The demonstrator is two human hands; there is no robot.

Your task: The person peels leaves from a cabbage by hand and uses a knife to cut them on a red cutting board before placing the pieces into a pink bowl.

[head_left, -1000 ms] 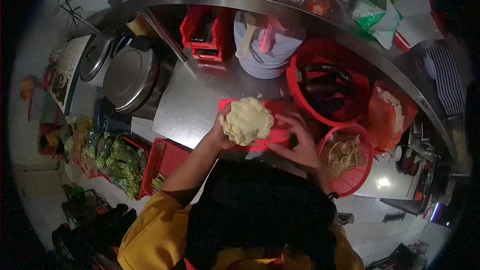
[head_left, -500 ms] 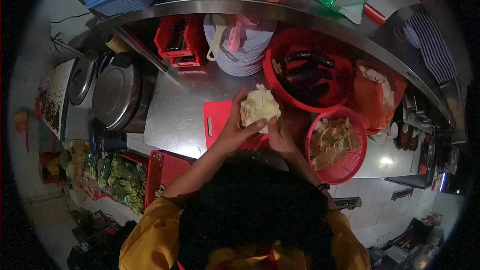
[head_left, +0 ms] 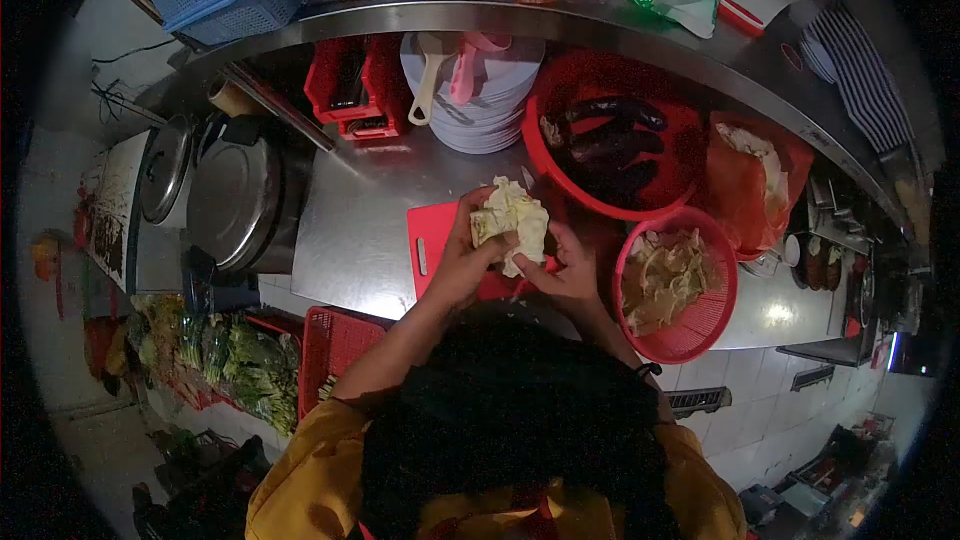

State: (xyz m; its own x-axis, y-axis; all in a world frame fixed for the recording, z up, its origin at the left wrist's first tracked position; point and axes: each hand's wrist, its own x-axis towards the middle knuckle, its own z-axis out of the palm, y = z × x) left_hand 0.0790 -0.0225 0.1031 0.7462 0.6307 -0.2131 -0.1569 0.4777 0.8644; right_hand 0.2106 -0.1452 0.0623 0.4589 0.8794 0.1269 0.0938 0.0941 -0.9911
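A pale yellow-white piece of cabbage (head_left: 520,223) with crinkled leaf edges is held up over the red cutting board (head_left: 430,230). My left hand (head_left: 466,258) wraps round its left side, thumb across the front. On the lower right, my right hand (head_left: 572,278) has its thumb pressed to the cabbage's edge; its fingers are partly hidden. Just to the right of that hand stands a pink strainer basket (head_left: 729,305) holding loose, wilted-looking leaves (head_left: 665,280).
Behind the board are stacked white plates (head_left: 485,135) and a red basin (head_left: 537,140) of dark eggplants (head_left: 615,145). An orange bag (head_left: 735,205) lies to the right. A steel shelf edge (head_left: 480,15) crosses above. At left stand a lidded pot (head_left: 232,190) and a red basket (head_left: 330,340).
The cabbage has turned in my hands and looks more irregular, with its leaf edges loosened. My right hand has shifted slightly right and its fingers have spread. The view has shifted slightly.
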